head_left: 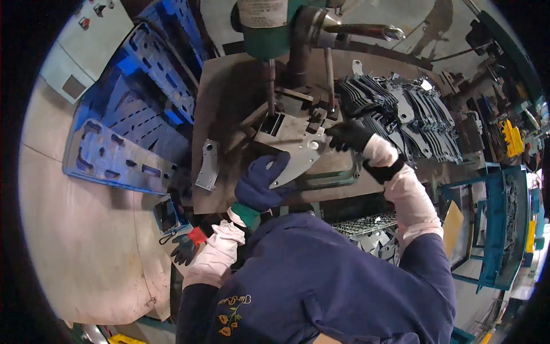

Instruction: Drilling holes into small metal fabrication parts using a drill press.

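Observation:
A flat grey metal plate (299, 163), with a round hole toward its far end, lies tilted on the metal fixture (286, 131) under the green machine head (264, 40). My left hand (259, 182), in a dark blue glove, is closed around the plate's near left edge, thumb along its top. At the fixture's right side is my right hand (354, 136), in a black glove, its fingers bent but apart beside the plate's edge; I see nothing in them. A similar single plate (207, 165) rests on the table to the left.
Stacked rows of grey plates (404, 114) cover the table's right side. A metal handle (366, 30) juts right from the machine. Blue plastic pallets (120, 152) stand at the left. A wire basket (366, 224) with metal parts sits below the table edge; a teal rack (487, 229) is at right.

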